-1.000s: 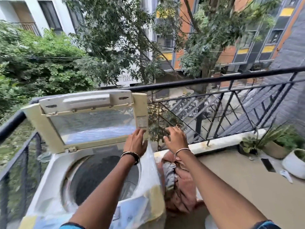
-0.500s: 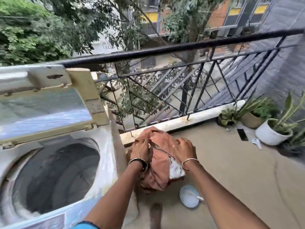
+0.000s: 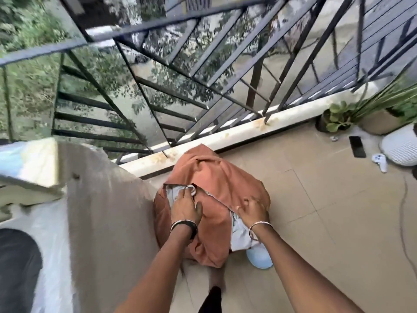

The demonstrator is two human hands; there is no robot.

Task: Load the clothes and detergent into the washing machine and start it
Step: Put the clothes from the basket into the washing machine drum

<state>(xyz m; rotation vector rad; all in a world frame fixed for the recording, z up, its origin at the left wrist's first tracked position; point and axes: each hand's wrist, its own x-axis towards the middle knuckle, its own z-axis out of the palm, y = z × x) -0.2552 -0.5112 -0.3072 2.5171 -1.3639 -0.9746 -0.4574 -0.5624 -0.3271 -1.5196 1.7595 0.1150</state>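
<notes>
Head view, clothes: a rust-orange bundle (image 3: pixel 216 195) with pale grey cloth showing through its folds is seen heaped on the balcony floor (image 3: pixel 327 222), just right of the washing machine (image 3: pixel 56 222).
Left hand (image 3: pixel 185 205): laid flat on the near-left of the bundle, fingers spread over the grey cloth; a closed grasp cannot be confirmed.
Right hand (image 3: pixel 253 210): fingers curled into the fabric at the bundle's right side, apparently gathering it.
Change: a second ago both hands were raised at the open lid; half a second ago they were already on the bundle. The view is now tipped further down and right.
Meaning: lid work is judged done; pick-up of the load is judged under way, nothing yet placed in the drum.
Machine: only the right side panel and a dark edge of the drum opening (image 3: pixel 18 267) are kept in frame, at left.
Hidden: whatever holds the bundle is covered by it. A pale blue round object (image 3: pixel 259 258) is half hidden beneath the bundle's near-right edge; whether it holds detergent cannot be told. The machine's controls are out of frame.
</notes>
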